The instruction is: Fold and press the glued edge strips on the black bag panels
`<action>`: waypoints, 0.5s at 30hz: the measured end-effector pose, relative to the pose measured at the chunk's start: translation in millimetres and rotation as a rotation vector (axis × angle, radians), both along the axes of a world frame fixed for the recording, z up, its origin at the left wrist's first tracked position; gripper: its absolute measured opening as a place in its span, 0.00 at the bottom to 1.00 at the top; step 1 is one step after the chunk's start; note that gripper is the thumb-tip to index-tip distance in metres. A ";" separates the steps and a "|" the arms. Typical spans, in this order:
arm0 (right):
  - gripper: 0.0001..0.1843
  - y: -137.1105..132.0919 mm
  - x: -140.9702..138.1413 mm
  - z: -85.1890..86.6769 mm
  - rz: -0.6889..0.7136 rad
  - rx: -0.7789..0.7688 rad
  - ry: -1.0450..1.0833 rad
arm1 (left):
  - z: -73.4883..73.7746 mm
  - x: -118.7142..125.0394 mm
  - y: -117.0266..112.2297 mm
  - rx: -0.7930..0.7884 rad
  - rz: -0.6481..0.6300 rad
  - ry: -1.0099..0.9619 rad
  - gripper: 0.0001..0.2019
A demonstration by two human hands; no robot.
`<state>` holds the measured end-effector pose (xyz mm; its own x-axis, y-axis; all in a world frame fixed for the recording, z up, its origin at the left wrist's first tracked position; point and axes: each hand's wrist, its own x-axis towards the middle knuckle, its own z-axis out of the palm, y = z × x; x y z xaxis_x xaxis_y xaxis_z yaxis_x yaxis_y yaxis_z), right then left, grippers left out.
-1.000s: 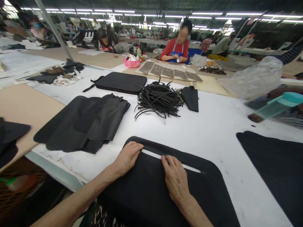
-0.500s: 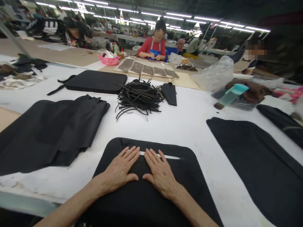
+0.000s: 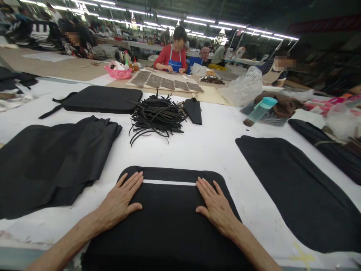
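Note:
A black padded fabric panel lies flat on the white table right in front of me, with a thin white slit running across near its far edge. My left hand rests flat on the panel at the slit's left end, fingers stretched out. My right hand lies flat at the slit's right end, fingers also spread. Neither hand holds anything.
A stack of black fabric lies to the left, another black panel to the right. Beyond are a heap of black strips, a black padded case, a small black piece and a teal-capped bottle. Other people work at far tables.
My hands have slid apart from the middle of the slit to its two ends, staying flat on the panel. The view has shifted to the right.

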<state>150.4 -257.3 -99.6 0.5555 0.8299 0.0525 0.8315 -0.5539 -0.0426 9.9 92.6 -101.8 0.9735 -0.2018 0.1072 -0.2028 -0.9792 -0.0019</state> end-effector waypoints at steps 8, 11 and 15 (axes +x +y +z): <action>0.23 -21.7 34.6 22.9 -0.520 0.317 0.138 | -7.6 2.2 -3.7 0.025 0.058 -0.128 0.42; 0.25 -8.1 50.6 24.4 -0.563 0.286 0.237 | -14.9 -0.9 -1.8 0.057 0.044 -0.175 0.42; 0.21 10.9 57.6 22.3 -0.614 0.279 0.289 | -13.8 -6.3 -3.4 0.019 0.069 -0.187 0.37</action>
